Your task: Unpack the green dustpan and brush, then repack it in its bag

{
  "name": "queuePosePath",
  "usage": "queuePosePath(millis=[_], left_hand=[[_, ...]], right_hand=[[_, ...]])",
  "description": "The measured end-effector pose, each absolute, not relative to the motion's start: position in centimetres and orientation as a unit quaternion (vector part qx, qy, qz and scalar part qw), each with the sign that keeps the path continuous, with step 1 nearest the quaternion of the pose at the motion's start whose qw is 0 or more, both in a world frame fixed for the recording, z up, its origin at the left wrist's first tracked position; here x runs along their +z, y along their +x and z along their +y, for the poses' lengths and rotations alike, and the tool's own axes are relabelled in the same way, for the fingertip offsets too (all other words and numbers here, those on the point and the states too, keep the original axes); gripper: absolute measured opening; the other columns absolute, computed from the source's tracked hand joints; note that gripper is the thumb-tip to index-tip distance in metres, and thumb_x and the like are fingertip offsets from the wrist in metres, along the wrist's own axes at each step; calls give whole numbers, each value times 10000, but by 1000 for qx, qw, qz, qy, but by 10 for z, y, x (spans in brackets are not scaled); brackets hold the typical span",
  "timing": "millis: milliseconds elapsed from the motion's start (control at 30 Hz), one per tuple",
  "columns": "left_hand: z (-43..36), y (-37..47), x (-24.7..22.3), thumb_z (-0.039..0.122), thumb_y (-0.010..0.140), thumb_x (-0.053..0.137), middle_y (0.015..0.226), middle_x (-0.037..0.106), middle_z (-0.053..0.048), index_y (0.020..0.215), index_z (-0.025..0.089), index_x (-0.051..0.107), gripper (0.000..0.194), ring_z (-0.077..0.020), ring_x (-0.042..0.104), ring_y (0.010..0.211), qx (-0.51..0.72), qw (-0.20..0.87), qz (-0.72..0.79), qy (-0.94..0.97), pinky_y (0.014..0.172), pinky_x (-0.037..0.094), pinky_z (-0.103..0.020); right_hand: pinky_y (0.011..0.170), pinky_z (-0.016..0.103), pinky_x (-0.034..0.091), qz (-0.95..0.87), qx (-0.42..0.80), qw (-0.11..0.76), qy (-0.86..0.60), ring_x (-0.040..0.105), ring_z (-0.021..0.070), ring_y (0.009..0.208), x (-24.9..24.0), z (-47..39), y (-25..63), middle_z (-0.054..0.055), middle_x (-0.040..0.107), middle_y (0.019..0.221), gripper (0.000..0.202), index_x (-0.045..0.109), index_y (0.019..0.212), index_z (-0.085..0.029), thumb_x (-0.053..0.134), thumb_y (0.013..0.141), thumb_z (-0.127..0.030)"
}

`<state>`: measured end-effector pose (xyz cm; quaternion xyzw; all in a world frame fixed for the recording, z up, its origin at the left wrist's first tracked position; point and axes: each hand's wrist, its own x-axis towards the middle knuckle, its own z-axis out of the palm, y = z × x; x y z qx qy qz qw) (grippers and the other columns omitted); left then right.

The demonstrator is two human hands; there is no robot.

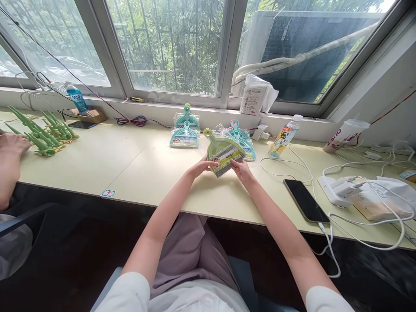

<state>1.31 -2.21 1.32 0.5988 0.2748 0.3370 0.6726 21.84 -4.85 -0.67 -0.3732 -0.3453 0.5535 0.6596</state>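
A green mini dustpan and brush set (pixel 223 149) with grey bristles and a printed label is held up over the table, its handle tilted to the upper left. My left hand (pixel 202 167) grips its lower left edge, and my right hand (pixel 241 170) grips the lower right edge, thumb on the label side. Behind it on the right lie teal dustpan sets (pixel 243 141) in clear wrap, partly hidden by the green one. To the left, two more wrapped teal sets (pixel 184 138) lie one behind the other.
A phone (pixel 306 200), a power strip (pixel 338 191) with white cables, a drink bottle (pixel 285 137) and a paper cup (pixel 346 135) stand at right. At left are green spiky pieces (pixel 45 132) beside another person's hand (pixel 13 145). A tissue pack (pixel 255 97) sits on the sill.
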Motion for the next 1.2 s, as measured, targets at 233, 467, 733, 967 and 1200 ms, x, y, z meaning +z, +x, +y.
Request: queuePosePath(millis=[233, 467, 733, 967, 1200], left_hand=[[-34, 29, 1, 320, 681, 784, 1035, 694, -79, 1140, 207, 654, 490, -191, 632, 984, 201, 714, 255, 620, 899, 466, -328], [-24, 19, 22, 386, 787, 675, 1317, 599, -78, 1313, 257, 531, 561, -259, 512, 1262, 428, 698, 148, 555, 1021, 399, -388], [-31, 24, 10, 300, 762, 713, 1302, 606, -129, 1251, 195, 602, 512, -282, 548, 1229, 316, 759, 149, 549, 1027, 426, -427], [-30, 24, 15, 303, 758, 721, 1310, 604, -126, 1260, 172, 588, 535, -294, 526, 1257, 379, 743, 122, 537, 1040, 417, -416], [-22, 23, 7, 248, 725, 742, 1218, 659, -113, 1207, 163, 604, 508, -249, 623, 1094, 387, 725, 223, 524, 927, 482, -359]], right_hand=[[1034, 375, 512, -348, 510, 700, -359, 619, 218, 1161, 2, -50, 221, 25, 728, 1019, 350, 639, 948, -228, 807, 640, -234], [1012, 375, 534, -328, 520, 698, -367, 624, 223, 1156, -5, -47, 222, 3, 730, 971, 376, 622, 883, -242, 852, 585, -244], [1018, 395, 528, -348, 509, 708, -344, 607, 238, 1180, 0, -54, 214, 32, 723, 1074, 426, 638, 997, -231, 825, 614, -247], [1030, 359, 517, -356, 504, 712, -335, 613, 223, 1170, 3, -55, 212, 22, 728, 1062, 420, 647, 1032, -237, 795, 639, -228], [1033, 373, 518, -348, 525, 699, -338, 614, 226, 1169, 0, -52, 215, 15, 732, 1054, 391, 655, 988, -232, 796, 625, -203]])
